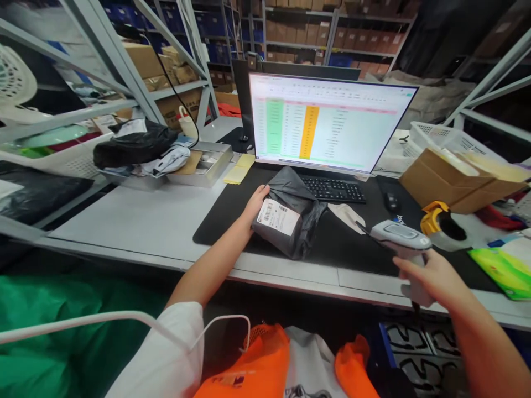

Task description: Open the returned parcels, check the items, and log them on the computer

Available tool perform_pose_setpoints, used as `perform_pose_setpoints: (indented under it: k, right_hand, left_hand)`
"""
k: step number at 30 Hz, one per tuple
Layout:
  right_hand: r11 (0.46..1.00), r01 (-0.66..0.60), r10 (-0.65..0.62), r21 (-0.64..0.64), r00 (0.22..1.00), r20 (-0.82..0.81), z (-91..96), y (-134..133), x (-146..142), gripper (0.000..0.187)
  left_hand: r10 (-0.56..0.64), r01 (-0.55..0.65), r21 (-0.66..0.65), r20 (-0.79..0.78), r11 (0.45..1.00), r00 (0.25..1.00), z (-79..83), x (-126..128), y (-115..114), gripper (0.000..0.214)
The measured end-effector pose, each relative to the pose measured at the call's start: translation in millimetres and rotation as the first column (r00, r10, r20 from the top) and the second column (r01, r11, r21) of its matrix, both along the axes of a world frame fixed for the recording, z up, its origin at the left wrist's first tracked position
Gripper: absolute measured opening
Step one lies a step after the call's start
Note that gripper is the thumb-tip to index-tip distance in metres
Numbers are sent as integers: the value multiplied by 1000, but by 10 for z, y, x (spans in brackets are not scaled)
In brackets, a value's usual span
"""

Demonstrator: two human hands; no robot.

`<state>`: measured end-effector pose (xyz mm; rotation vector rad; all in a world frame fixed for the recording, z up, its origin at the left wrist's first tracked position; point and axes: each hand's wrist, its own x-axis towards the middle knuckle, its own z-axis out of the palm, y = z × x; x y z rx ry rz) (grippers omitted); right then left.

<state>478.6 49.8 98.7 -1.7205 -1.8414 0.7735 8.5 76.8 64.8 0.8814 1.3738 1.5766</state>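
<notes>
My left hand grips the left edge of a black plastic mailing bag, tilted over the black desk mat. A white shipping label with a barcode faces up on the bag. In my right hand is a grey-and-white barcode scanner, held by its handle at the front edge of the desk. Its head points left toward the bag, some way apart from it. My right fingers wrap round the handle and are partly hidden.
A monitor showing a spreadsheet stands behind the keyboard. At right are a mouse, a cardboard box, a yellow tape roll and a green packet. Yellow paper and a cluttered grey box lie left.
</notes>
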Motion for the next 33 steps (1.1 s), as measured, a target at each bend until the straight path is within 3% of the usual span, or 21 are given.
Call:
perform_pose_setpoints:
  k: [2,5,8,11,14,16,19,21,24,27,33]
  right_hand:
    - [989,127,-125,-79,992,31,-133,331,282,39]
    - [978,206,-204,-22,977,56,-327,694,658,47]
    - [966,245,-258,82,931,258,-498,831,954,58]
    - [948,252,-317,196,823,471,-588,845,983,55]
    - [907,198,-368,371,801,473,-590,895,551,39]
    - [918,-9,-186,397,874,449,-581,1019,57,36]
    - [914,-255,68,316,864,499,-607,1352,-706,41]
    - [909,-304,120,285,845,521,-653,1590,-1091,43]
    - [922,-284,102,264,834,542,-738,1839,-1435,51]
    - [934,-224,35,278,832,554,-806,1962,-1597,56]
    - [923,-232,-25,308,762,647,-812,2050,-1692,46]
  left_hand:
    - [-51,52,-60,28,997,998,-100,-74,-13,58]
    - [-145,155,-162,74,975,987,-206,-168,-60,57]
    - [-199,219,-226,105,949,974,-295,-227,-85,54]
    - [-171,207,-271,151,940,974,-376,-260,-62,59]
    - [12,42,-308,171,950,985,-438,-292,-10,72]
    - [160,-106,-316,147,943,976,-466,-326,32,74]
    - [285,-237,-314,116,919,951,-480,-386,94,65]
    - [260,-221,-264,123,939,958,-461,-416,112,55]
    - [176,-156,-151,128,976,976,-398,-429,95,49]
    - [146,-131,-117,122,984,982,-331,-406,60,52]
    - [-57,100,-175,234,980,971,-315,-348,28,45]
